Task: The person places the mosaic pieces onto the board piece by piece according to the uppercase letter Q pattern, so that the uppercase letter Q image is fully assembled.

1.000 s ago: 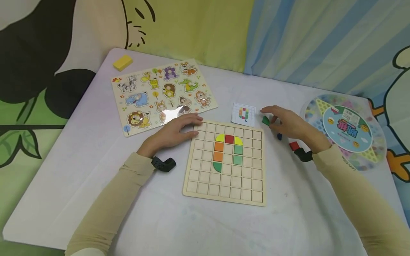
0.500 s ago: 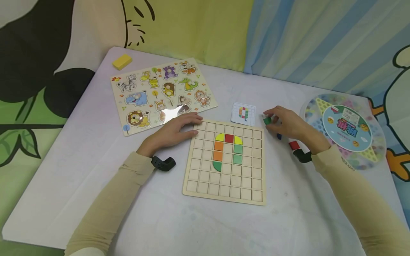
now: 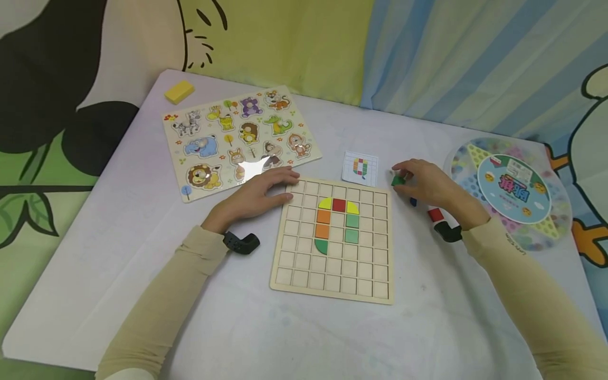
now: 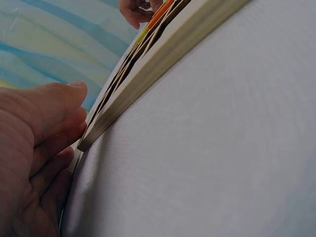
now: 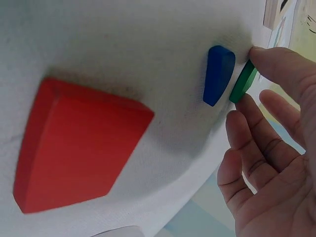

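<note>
My left hand (image 3: 256,198) rests at the upper left corner of the wooden grid board (image 3: 332,296), fingers relaxed, fingertips touching its edge. Colored pieces form part of a ring on the board: yellow quarter-rounds, a red square (image 3: 339,205), orange and green squares, and a green quarter-round (image 3: 322,246). Right of the board, my right hand (image 3: 425,182) pinches a green piece (image 5: 243,83) on edge between thumb and fingertip. Beside it on the cloth lies a blue piece (image 5: 218,74). A red block (image 5: 81,148) sits closer to that wrist.
A pattern card (image 3: 359,169) lies behind the board. To the back left are an animal puzzle board (image 3: 309,132) and a yellow block (image 3: 179,92). A round, clear package with a blue label (image 3: 513,190) stands right of my right hand.
My right thumb and index finger have drawn together on the green piece, which has turned slightly. My left hand has stayed in place at the board.
</note>
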